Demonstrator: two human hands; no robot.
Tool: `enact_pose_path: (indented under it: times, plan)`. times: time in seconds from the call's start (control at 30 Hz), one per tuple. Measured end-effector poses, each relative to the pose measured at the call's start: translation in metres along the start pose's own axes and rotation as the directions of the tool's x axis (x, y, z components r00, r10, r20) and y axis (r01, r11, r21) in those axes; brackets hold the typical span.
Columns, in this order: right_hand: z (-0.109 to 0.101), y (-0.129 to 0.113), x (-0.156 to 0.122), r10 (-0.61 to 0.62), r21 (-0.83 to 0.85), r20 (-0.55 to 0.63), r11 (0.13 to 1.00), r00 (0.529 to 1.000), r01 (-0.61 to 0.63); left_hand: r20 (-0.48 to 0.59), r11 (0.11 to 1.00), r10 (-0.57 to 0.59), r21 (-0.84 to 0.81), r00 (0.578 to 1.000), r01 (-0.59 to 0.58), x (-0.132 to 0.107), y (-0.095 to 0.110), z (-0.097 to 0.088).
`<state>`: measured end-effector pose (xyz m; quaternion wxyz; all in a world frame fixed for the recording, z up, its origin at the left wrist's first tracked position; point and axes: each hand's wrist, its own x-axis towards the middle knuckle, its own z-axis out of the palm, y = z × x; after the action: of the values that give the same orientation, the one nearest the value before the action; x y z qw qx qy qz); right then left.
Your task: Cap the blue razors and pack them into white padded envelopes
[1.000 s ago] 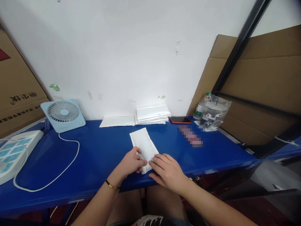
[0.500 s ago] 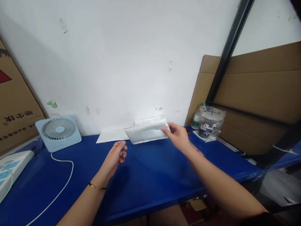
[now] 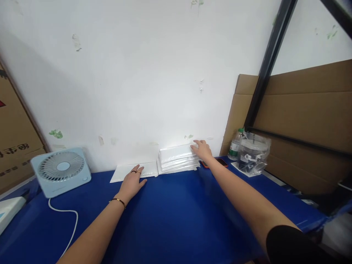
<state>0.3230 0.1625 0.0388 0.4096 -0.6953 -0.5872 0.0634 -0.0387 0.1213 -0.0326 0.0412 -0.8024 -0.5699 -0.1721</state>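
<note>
the blue table (image 3: 165, 223) spreads across the front. on it the left hand (image 3: 130, 185), released, lays its loosely spread fingers (rings show on them) over a flat white packet (image 3: 118, 174). just beyond, the right hand (image 3: 202, 149), also unclenched, has fingertips at the right end of the packet stack (image 3: 176, 161), which sits beside that packet, near the white wall (image 3: 137, 80).
</note>
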Motion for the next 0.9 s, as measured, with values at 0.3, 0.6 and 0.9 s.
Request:
enact_pose_path:
  times: [0.3,0.6,0.9]
  plan:
    - [-0.004,-0.003,-0.010,-0.137,-0.139,0.029,0.980,0.990,0.139,0.210,0.962,0.147,0.197,0.967,-0.189,0.031,-0.005,-0.004]
    - [-0.016,-0.017,-0.103,-0.468,0.247,0.231,0.876,0.853,0.414,0.317,0.947,0.199,0.180,0.927,-0.265,-0.045,0.028,-0.037]
    - [0.030,-0.006,-0.145,-0.325,0.172,0.528,0.946,0.784,0.276,0.173,0.933,0.360,-0.092,0.917,-0.349,-0.077,0.109,-0.029]
